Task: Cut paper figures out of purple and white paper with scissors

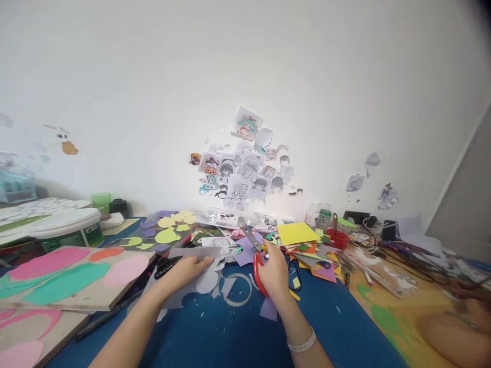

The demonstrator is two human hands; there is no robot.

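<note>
Scissors: red-handled scissors (258, 255) are in the right hand (275, 273), fingers closed through the loops; blades point up and away, toward the wall.
Left hand: the left hand (186, 271) pinches a grey sheet of paper (195, 251) by its near edge, thumb on top, and keeps it just above the table (230, 337).
Place of the paper: in front of the person, left of the scissors; the blade tips are beside its right end, but I cannot tell if they touch it.
Work done, as I judge: many pieces seem already cut. Grey offcuts (209, 281) and a grey paper ring (238, 289) lie under and between the hands, and small white crumbs are spread on the blue surface.
Work left, as I judge: the grey sheet looks still mostly whole, so more cutting seems to remain.
Board at left: a wooden board (95, 296) carries pink, green and orange shapes (57, 278).
Paper pile: a stack of coloured sheets (303, 243), yellow on top, lies right of the scissors.
Containers: a white tub with a lid (65, 230) stands far left, content hidden. A red bowl (337, 237) has a stick-like tool in it. Two bottles (318, 214) stand near the wall; their content I cannot see well.
Other person: an arm (452, 332) rests at the right corner of the table.
</note>
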